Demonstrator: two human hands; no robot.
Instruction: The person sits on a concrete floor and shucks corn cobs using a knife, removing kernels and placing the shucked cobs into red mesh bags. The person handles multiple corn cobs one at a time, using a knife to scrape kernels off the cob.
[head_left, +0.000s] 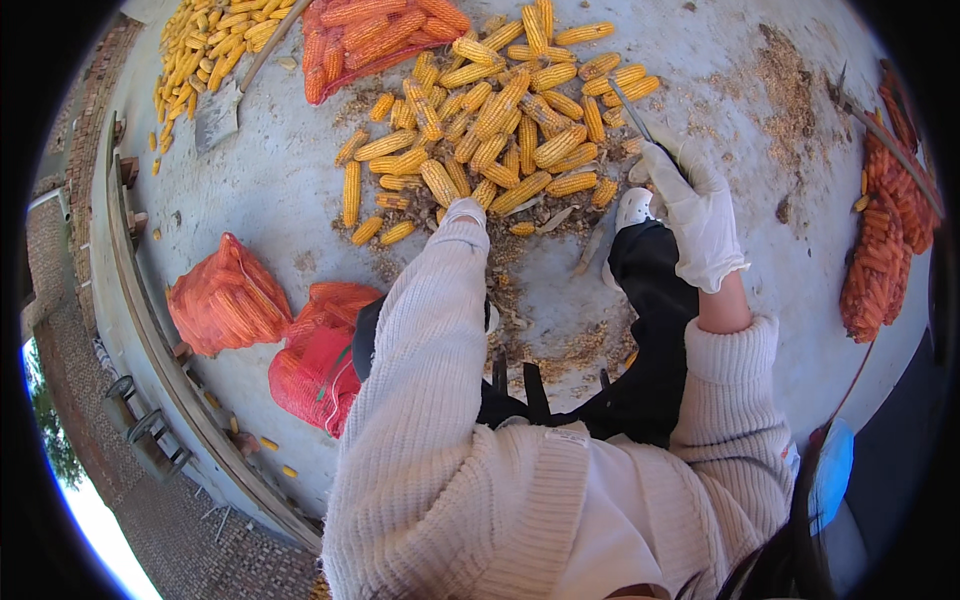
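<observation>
A pile of yellow corn cobs (487, 112) lies on the concrete floor before me, with loose kernels and husk bits around it. My right hand (686, 199), in a white glove, is closed around the dark handle of a thin metal tool (630, 107), whose tip points at the pile's right side. At the pile's near edge is my left hand (465, 210), also gloved. The sleeve and wrist hide most of it, so its fingers and whatever they touch cannot be made out.
Corn-filled orange mesh bags stand behind the pile (382, 37), at left (229, 300) and at right (877, 247). A red mesh bag (315, 375) is beside my leg. A shovel (219, 120) lies near another cob heap (210, 41). Scattered kernels (787, 97) cover floor at upper right.
</observation>
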